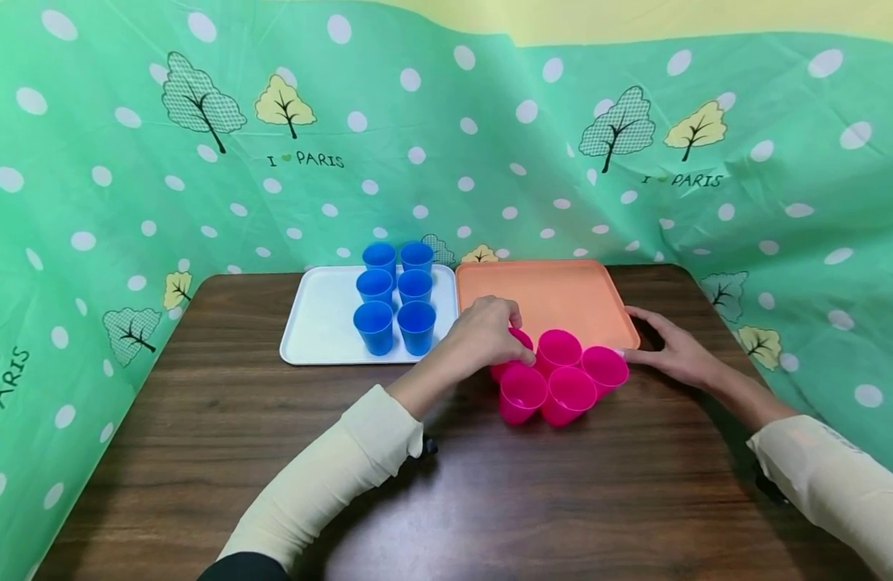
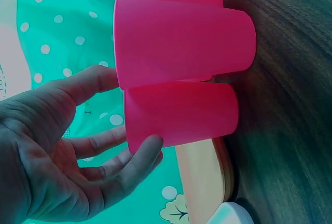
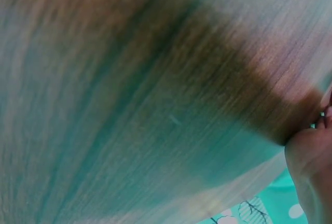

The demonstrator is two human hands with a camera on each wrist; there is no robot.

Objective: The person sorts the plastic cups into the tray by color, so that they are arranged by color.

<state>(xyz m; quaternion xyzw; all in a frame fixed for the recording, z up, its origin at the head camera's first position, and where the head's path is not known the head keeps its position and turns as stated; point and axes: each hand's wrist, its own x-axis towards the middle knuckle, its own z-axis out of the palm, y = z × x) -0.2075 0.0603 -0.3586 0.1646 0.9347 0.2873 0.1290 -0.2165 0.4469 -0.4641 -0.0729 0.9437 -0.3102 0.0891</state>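
Note:
Several pink cups [image 1: 570, 397] stand upright in a tight cluster at the near edge of the orange tray [image 1: 536, 294]. My left hand [image 1: 486, 331] grips the back-left pink cup [image 2: 181, 112] near its rim, fingers curled around it. In the left wrist view, its neighbour, another pink cup [image 2: 187, 40], touches it. My right hand [image 1: 667, 351] is at the tray's right edge, fingers extended and touching the rim; its thumb lies close to the rightmost pink cup [image 1: 604, 371]. Only part of the right hand [image 3: 311, 169] shows in the right wrist view.
A white tray [image 1: 319, 319] adjoins the orange one on the left, with several blue cups [image 1: 375, 329] standing upright in two columns on its right side. Both trays lie at the back of the brown wooden table [image 1: 221, 436]. A green dotted cloth [image 1: 388, 177] hangs behind.

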